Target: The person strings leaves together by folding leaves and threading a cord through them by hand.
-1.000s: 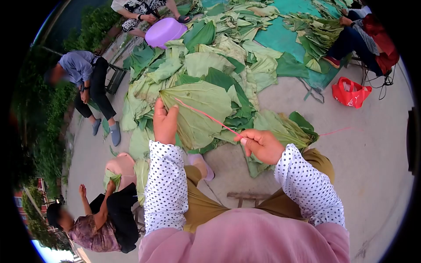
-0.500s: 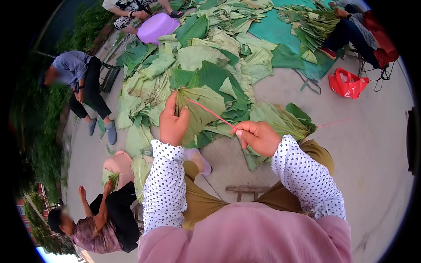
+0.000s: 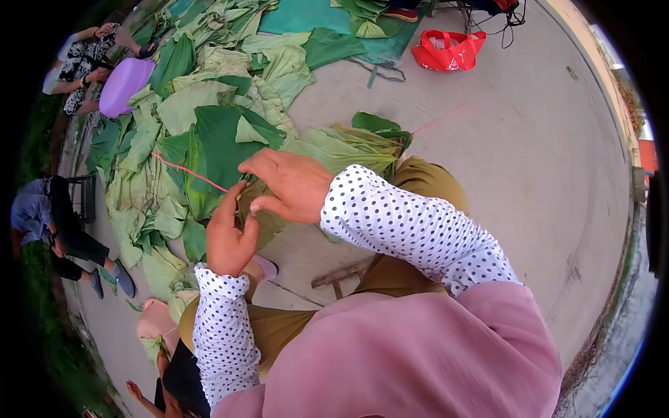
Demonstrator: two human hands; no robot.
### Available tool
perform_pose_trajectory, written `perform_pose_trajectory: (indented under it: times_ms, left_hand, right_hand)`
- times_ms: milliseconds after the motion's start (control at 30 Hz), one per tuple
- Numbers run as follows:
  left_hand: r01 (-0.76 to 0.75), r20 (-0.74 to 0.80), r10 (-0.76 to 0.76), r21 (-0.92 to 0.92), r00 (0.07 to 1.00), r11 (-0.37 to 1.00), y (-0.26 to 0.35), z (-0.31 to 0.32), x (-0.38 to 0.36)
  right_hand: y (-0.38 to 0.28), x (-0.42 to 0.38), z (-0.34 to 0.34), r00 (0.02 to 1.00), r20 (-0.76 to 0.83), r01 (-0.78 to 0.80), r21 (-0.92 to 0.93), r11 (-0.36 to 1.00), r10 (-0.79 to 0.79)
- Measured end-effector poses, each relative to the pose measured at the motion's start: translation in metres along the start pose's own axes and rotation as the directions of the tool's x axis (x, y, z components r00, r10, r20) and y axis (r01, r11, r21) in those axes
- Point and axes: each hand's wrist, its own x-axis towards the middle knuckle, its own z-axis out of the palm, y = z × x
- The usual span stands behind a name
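My left hand (image 3: 231, 237) is closed around the edge of a folded green leaf (image 3: 268, 221), which hangs partly hidden behind my hands. A pink string (image 3: 187, 169) runs from my left fingertips up and left over the leaf pile. My right hand (image 3: 294, 185) reaches across to the top of the same leaf, close to my left fingers, its thumb and fingers apart. Beyond my right hand, a bundle of leaves (image 3: 341, 148) lies by my knee, with another pink string (image 3: 439, 118) sticking out from its end.
A large pile of leaves (image 3: 202, 104) spreads ahead and left. A purple basin (image 3: 125, 87) stands beyond it. A red bag (image 3: 449, 52) sits on the concrete ground (image 3: 529, 167). Other people sit at the left. A wooden stool (image 3: 341, 275) is between my legs.
The view has turned right. My right hand has let go of the pink string and moved over to the leaf by my left hand. The string now extends to the left.
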Motion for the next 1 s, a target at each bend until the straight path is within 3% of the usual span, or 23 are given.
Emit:
perform_pose_trajectory:
  times_ms: [33, 100, 133, 167, 233, 300, 367, 467, 600, 633, 700, 733, 800, 833, 900, 933, 1000]
  left_hand:
    - [-0.002, -0.001, 0.002, -0.004, 1.000, 1.000, -0.004, 0.003, 0.000]
    - [-0.098, -0.066, 0.085, -0.235, 0.994, 0.967, -0.013, 0.009, -0.002]
    - [-0.030, 0.062, 0.049, -0.280, 0.997, 0.959, -0.018, 0.005, -0.001]
    - [-0.019, 0.059, 0.037, -0.281, 0.998, 0.960, -0.017, 0.006, -0.001]
    - [0.053, 0.038, -0.037, -0.659, 0.999, 0.750, -0.015, 0.004, -0.005]
    - [0.067, 0.062, -0.034, -0.685, 0.997, 0.725, -0.014, -0.006, -0.002]
    - [0.065, -0.001, -0.090, -0.675, 0.996, 0.735, -0.020, -0.012, -0.001]
    - [0.097, -0.051, -0.178, -0.679, 0.983, 0.728, -0.018, -0.018, -0.001]
    - [0.118, -0.056, -0.219, -0.702, 0.974, 0.702, -0.022, -0.023, -0.003]
    - [0.118, -0.058, -0.224, -0.708, 0.973, 0.697, -0.023, -0.023, -0.003]
    - [0.132, -0.038, -0.221, -0.701, 0.974, 0.701, -0.024, -0.023, -0.006]
    - [0.131, -0.041, -0.225, -0.705, 0.973, 0.697, -0.025, -0.023, -0.006]
    - [0.122, -0.033, -0.193, -0.669, 0.981, 0.733, -0.026, -0.025, -0.006]
    - [0.122, -0.033, -0.193, -0.668, 0.981, 0.734, -0.024, -0.022, -0.006]
    - [0.131, -0.032, -0.201, -0.655, 0.979, 0.744, -0.018, -0.024, -0.005]
    - [0.131, -0.032, -0.200, -0.655, 0.979, 0.745, -0.018, -0.023, -0.006]
    - [0.040, 0.075, 0.019, -0.710, 0.997, 0.703, -0.019, -0.028, -0.007]
  right_hand:
    - [-0.001, 0.001, -0.002, 0.997, -0.024, 0.075, 0.051, 0.996, -0.074]
    - [0.004, 0.001, 0.006, 0.992, -0.015, 0.129, 0.125, 0.984, -0.128]
    - [0.006, 0.000, 0.010, 0.975, -0.037, 0.220, 0.096, 0.971, -0.217]
    - [0.007, -0.001, 0.014, 0.950, -0.052, 0.310, 0.071, 0.948, -0.307]
    - [0.017, 0.000, 0.017, 0.949, -0.037, 0.315, 0.128, 0.941, -0.313]
    - [0.023, 0.001, 0.015, 0.945, -0.016, 0.325, 0.187, 0.927, -0.328]
    - [0.026, -0.004, 0.004, 0.966, 0.169, 0.182, 0.093, 0.979, -0.196]
    - [0.054, -0.011, 0.001, 0.921, 0.354, 0.180, -0.010, 0.984, -0.165]
    - [0.106, -0.030, -0.011, 0.825, 0.559, 0.102, -0.297, 0.949, 0.086]
    - [0.117, -0.034, -0.013, 0.819, 0.566, 0.105, -0.299, 0.948, 0.087]
    - [0.125, -0.040, -0.015, 0.620, 0.579, 0.106, -0.730, 0.675, 0.529]
    - [0.129, -0.041, -0.015, 0.617, 0.582, 0.112, -0.731, 0.673, 0.529]
    - [0.121, -0.034, -0.018, 0.829, 0.506, 0.116, -0.572, 0.812, 0.238]
    - [0.118, -0.035, -0.014, 0.829, 0.506, 0.116, -0.571, 0.812, 0.238]
    - [0.089, -0.024, 0.003, 0.959, 0.264, 0.163, -0.219, 0.962, -0.103]
    - [0.073, -0.025, 0.010, 0.959, 0.263, 0.164, -0.219, 0.962, -0.103]
    - [0.045, -0.017, 0.023, 0.962, 0.266, 0.004, 0.237, 0.971, -0.069]
